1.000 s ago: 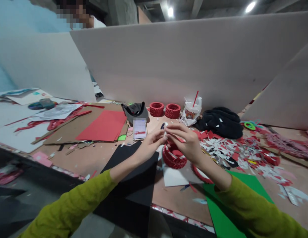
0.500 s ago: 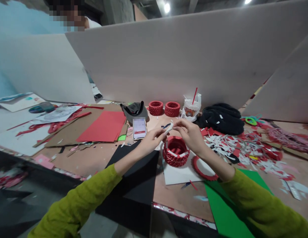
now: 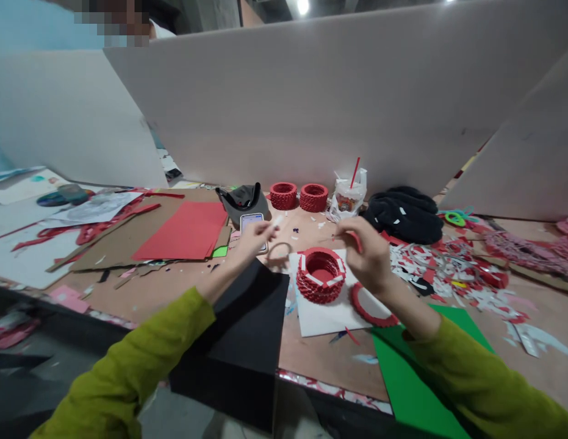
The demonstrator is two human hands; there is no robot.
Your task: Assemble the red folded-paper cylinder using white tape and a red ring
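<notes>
My left hand (image 3: 252,242) is closed in a pinch on a small white strip of tape (image 3: 278,221), held above the table near a phone (image 3: 252,221). To the right, my right hand (image 3: 370,251) has its fingers curled together; a faint thin sliver may show at the fingertips, too blurred to name. Between and below my hands stands a round red ring-built container (image 3: 321,295), with several white strips stuck on its top rim. It rests on a white board (image 3: 311,326). Beside it, partly under my right wrist, lies a flat red scalloped ring (image 3: 362,310).
Two more red containers (image 3: 284,196) stand at the back, beside a bagged drink cup (image 3: 349,198). A grey cap (image 3: 242,200), red sheets (image 3: 183,231), black board (image 3: 238,329), green sheet (image 3: 416,366), dark cloth (image 3: 402,216) and paper scraps (image 3: 430,262) surround the work area.
My hands have moved apart from their meeting point above the container. The left went left with the white strip of tape; the right moved a little right and lower. The view shifted slightly.
</notes>
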